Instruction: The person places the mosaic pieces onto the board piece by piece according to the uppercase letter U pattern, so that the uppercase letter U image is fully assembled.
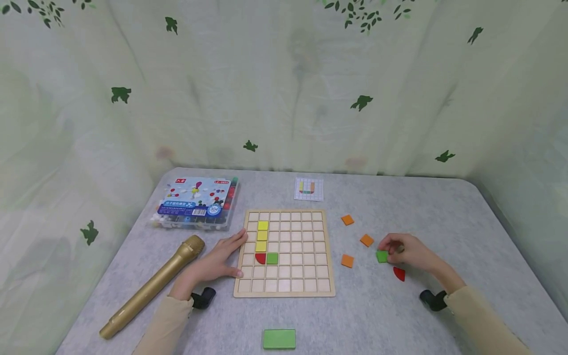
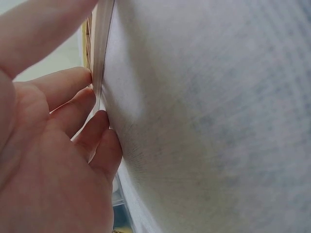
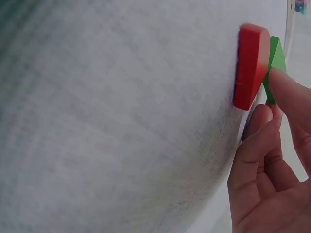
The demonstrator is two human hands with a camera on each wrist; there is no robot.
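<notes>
A wooden grid board lies mid-table. Three yellow square tiles form a column on it, above a red quarter-round tile and a green square tile. The left hand touches the board's left edge with extended fingers, the thumb near its lower corner. To the right of the board, the right hand pinches another green square tile between thumb and fingers, low over the table. Beside that hand lies a second red quarter-round tile. Several orange square tiles lie between board and right hand.
A printed pattern card lies behind the board. At the back left sits a clear plastic case with a printed lid. A gold microphone lies left of the left hand, and a green rectangular block is at the front.
</notes>
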